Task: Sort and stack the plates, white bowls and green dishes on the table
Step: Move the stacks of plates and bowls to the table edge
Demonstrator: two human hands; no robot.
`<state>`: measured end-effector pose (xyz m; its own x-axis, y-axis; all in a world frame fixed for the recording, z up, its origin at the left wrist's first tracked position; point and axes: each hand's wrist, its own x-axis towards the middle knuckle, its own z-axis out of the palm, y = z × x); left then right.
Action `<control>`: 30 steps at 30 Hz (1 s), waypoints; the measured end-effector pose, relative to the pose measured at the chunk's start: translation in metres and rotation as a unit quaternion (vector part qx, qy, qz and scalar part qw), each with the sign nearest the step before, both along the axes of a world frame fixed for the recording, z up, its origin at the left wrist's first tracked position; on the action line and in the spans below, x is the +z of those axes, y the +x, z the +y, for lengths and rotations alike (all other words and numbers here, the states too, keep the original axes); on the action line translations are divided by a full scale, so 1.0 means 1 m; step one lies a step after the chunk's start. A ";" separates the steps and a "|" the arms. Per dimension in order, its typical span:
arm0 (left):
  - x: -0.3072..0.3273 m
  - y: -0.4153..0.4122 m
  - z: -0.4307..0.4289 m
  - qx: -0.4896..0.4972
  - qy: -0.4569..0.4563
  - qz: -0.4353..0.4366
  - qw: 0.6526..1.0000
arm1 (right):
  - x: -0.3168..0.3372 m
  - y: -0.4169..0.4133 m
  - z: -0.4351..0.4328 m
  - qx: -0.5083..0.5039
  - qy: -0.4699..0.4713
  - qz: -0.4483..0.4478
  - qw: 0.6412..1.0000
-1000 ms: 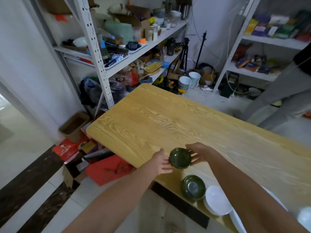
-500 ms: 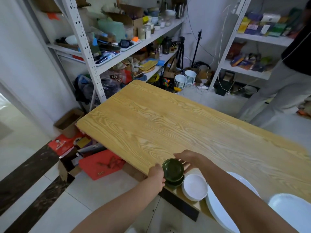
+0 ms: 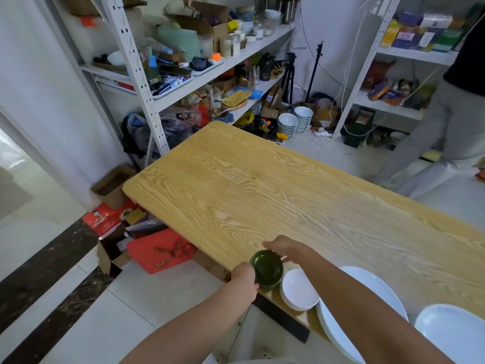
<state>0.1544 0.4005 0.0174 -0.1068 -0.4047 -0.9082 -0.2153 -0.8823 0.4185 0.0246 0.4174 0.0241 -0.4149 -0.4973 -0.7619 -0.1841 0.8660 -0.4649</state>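
Two dark green dishes (image 3: 267, 269) sit stacked at the near edge of the wooden table (image 3: 275, 195). My left hand (image 3: 244, 281) grips the stack's near left rim. My right hand (image 3: 282, 249) holds its far right rim with curled fingers. Just right of the stack stands a small white bowl (image 3: 298, 288). A large white plate (image 3: 367, 292) lies beyond it, partly hidden by my right forearm. Another white plate (image 3: 454, 334) lies at the far right corner of the view.
The table's left edge overhangs boxes and a red package (image 3: 160, 252) on the floor. Metal shelves (image 3: 136, 61) full of clutter stand at the back left. Stacks of white bowls (image 3: 295, 122) sit on the floor behind the table. A person (image 3: 451, 119) stands at the right.
The green dish I held in both hands has come down onto the second green dish at the table edge. The view has shifted, bringing the white bowl and plates more into sight.
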 end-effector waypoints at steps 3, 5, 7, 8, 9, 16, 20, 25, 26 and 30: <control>-0.003 -0.001 0.002 -0.008 0.004 0.001 1.000 | -0.002 -0.001 0.002 0.009 0.001 -0.001 1.000; -0.005 -0.001 0.002 -0.008 0.005 0.002 1.000 | -0.002 -0.002 0.002 0.019 0.015 0.001 1.000; -0.008 -0.001 0.001 -0.008 0.003 0.002 1.000 | -0.003 -0.004 0.003 0.021 0.019 -0.004 1.000; -0.009 0.000 0.001 -0.007 0.000 0.002 1.000 | -0.002 -0.004 0.003 0.020 0.019 -0.008 1.000; -0.010 0.001 0.000 -0.006 0.002 0.003 1.000 | -0.003 -0.005 0.003 0.019 0.018 -0.012 1.000; -0.016 0.013 -0.006 0.029 0.085 0.032 0.995 | -0.008 -0.016 0.002 -0.003 0.020 -0.013 1.000; -0.024 0.013 -0.001 0.036 0.120 0.064 0.990 | -0.015 -0.019 -0.005 0.006 0.017 -0.040 0.999; -0.030 -0.001 0.006 0.107 0.141 0.134 0.975 | -0.029 -0.014 -0.014 0.030 0.047 -0.044 0.997; -0.033 -0.004 0.006 0.120 0.140 0.151 0.971 | -0.030 -0.013 -0.015 0.032 0.047 -0.048 0.997; -0.041 -0.011 0.005 0.155 0.135 0.186 0.961 | -0.035 -0.013 -0.019 0.043 0.058 -0.052 0.996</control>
